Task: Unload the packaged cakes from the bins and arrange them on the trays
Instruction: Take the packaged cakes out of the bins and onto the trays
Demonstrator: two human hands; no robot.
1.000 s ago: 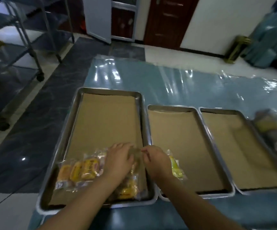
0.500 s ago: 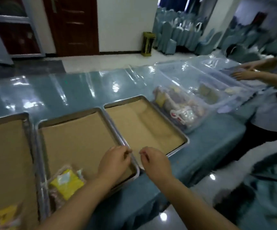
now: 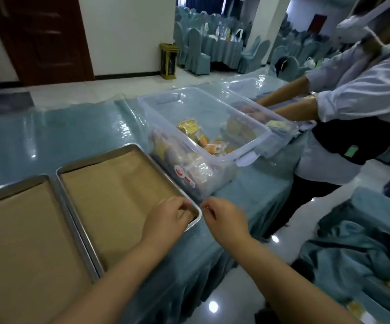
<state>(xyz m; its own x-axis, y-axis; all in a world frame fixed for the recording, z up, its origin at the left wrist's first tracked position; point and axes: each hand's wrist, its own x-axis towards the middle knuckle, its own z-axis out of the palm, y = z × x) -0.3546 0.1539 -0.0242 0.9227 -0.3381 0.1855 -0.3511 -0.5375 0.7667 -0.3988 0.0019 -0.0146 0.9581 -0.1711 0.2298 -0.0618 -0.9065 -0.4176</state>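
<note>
Our left hand [image 3: 168,220] is over the near right corner of the right tray [image 3: 119,190]. Its fingers are curled in and we see nothing inside them. Our right hand [image 3: 226,220] is just beside it, over the table [image 3: 49,129] past the tray corner. Its fingers are curled too, the thumb tip near the forefinger, and it grips nothing that we can see. The two hands are close but apart.

The packaged cakes [image 3: 203,141] lie in the clear bin [image 3: 163,99], which stands on the table just beside the right side of this tray. Some packets press against its near wall. The right tray and the left tray [image 3: 14,230] stand side by side, both lined with brown paper. Behind the clear bin is a second bin [image 3: 243,90], and another person [image 3: 364,90] reaches into it with both hands.
</note>
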